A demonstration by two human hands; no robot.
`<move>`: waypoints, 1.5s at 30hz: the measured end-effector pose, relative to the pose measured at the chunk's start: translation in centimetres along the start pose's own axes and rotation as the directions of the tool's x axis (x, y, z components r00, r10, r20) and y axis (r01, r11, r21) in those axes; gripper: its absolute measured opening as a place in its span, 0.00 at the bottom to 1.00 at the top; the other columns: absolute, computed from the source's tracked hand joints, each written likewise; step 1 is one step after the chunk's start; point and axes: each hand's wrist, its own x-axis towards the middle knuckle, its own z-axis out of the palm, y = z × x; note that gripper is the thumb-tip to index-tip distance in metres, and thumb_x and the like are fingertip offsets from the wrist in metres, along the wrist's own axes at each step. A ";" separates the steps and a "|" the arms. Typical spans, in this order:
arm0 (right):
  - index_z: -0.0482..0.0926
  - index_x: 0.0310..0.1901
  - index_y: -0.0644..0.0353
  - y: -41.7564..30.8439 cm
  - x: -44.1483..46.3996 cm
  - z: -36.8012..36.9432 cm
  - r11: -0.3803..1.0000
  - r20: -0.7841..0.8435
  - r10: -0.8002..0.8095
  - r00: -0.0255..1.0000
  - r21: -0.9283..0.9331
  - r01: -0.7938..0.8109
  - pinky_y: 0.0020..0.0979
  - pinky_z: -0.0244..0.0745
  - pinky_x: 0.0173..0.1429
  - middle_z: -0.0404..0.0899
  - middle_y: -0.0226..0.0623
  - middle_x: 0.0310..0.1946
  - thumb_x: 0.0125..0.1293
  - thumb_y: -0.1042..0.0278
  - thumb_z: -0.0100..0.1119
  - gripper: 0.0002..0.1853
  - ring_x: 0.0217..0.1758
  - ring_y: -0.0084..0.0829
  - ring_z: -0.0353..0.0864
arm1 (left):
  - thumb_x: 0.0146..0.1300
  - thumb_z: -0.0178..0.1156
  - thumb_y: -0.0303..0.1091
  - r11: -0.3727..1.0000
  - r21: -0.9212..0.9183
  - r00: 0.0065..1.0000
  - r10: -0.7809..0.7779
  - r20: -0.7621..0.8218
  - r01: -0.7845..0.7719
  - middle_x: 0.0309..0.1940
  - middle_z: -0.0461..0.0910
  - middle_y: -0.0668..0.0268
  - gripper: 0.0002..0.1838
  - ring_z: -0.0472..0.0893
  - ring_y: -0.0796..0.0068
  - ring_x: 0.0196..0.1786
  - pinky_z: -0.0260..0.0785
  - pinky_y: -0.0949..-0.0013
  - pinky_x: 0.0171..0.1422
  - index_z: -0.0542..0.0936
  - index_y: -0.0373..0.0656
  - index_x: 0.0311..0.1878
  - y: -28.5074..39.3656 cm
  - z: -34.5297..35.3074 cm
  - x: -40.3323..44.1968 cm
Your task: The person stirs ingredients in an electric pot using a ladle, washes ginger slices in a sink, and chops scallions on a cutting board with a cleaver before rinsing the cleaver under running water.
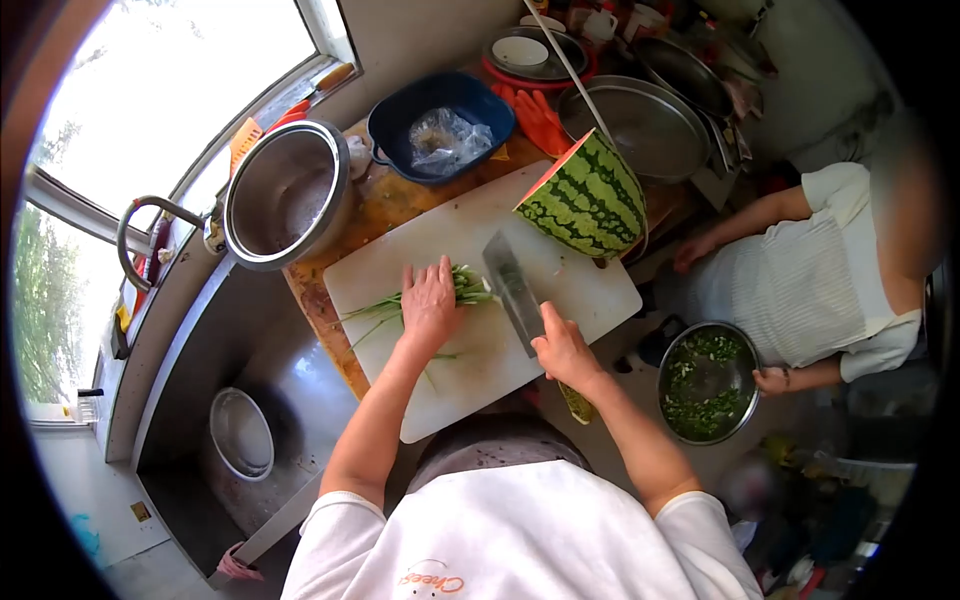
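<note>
A bunch of green onions [472, 287] lies across the white cutting board [470, 385], its long green leaves trailing left. Over the bunch rests my left hand [430, 303], pressing it to the board with the fingers extended and slightly apart. My right hand [565, 350] is wrapped round the handle of a cleaver [513, 292]. The broad blade stands just right of the onions' white ends, apart from my left fingers, with green bits stuck to it. Below my right hand a yellowish-green end [577, 404] shows; I cannot tell whether it belongs to the handle.
A cut watermelon [590, 195] sits on the board's far right corner. Behind are a blue basin [385, 125] with a plastic bag and a steel pot [333, 215]. At right, another person [790, 270] holds a metal bowl [748, 400] of chopped greens. A sink [300, 375] lies left.
</note>
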 end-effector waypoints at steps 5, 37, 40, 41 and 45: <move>0.60 0.46 0.70 1.7 -0.6 0.9 0.990 -0.104 -0.002 0.995 -0.142 -0.013 0.52 0.71 0.29 0.74 0.59 0.20 0.55 0.82 0.47 0.16 0.24 0.59 0.76 | 0.45 0.70 0.48 0.991 -0.129 0.999 0.036 -0.030 -0.039 0.48 0.70 0.58 0.41 0.69 0.58 0.55 0.61 0.57 0.61 0.66 0.38 0.59 -0.8 -1.1 -0.5; 0.62 0.40 0.68 -2.5 1.1 2.7 0.923 0.054 -0.229 0.972 -0.304 0.234 0.52 0.73 0.36 0.75 0.61 0.23 0.55 0.82 0.46 0.10 0.31 0.60 0.77 | 0.51 0.66 0.43 1.000 0.006 0.995 0.007 -0.097 -0.007 0.48 0.71 0.55 0.33 0.69 0.56 0.56 0.62 0.56 0.60 0.69 0.33 0.56 -0.2 -0.1 -1.8; 0.62 0.39 0.68 -2.4 1.2 3.1 0.920 0.049 -0.231 0.972 -0.314 0.235 0.52 0.74 0.37 0.75 0.61 0.23 0.55 0.82 0.46 0.10 0.31 0.61 0.78 | 0.52 0.66 0.42 0.968 -0.221 0.979 0.075 -0.187 -0.116 0.53 0.70 0.53 0.34 0.67 0.53 0.59 0.62 0.56 0.63 0.66 0.34 0.59 -0.7 -1.3 -2.7; 0.62 0.39 0.68 -2.3 1.1 3.2 0.920 0.050 -0.231 0.972 -0.313 0.235 0.52 0.74 0.36 0.75 0.61 0.23 0.55 0.82 0.46 0.10 0.31 0.60 0.78 | 0.53 0.66 0.42 0.936 -0.312 0.968 0.094 -0.231 -0.165 0.55 0.70 0.53 0.35 0.66 0.53 0.61 0.61 0.56 0.64 0.66 0.35 0.60 -1.0 -1.1 -3.0; 0.62 0.40 0.68 -2.7 1.3 2.8 0.909 0.034 -0.254 0.967 -0.332 0.251 0.51 0.75 0.36 0.76 0.60 0.23 0.56 0.82 0.45 0.10 0.31 0.60 0.78 | 0.53 0.66 0.43 0.920 -0.333 0.951 0.111 -0.288 -0.208 0.57 0.69 0.52 0.35 0.67 0.50 0.59 0.64 0.59 0.62 0.65 0.34 0.60 -2.5 2.9 -2.8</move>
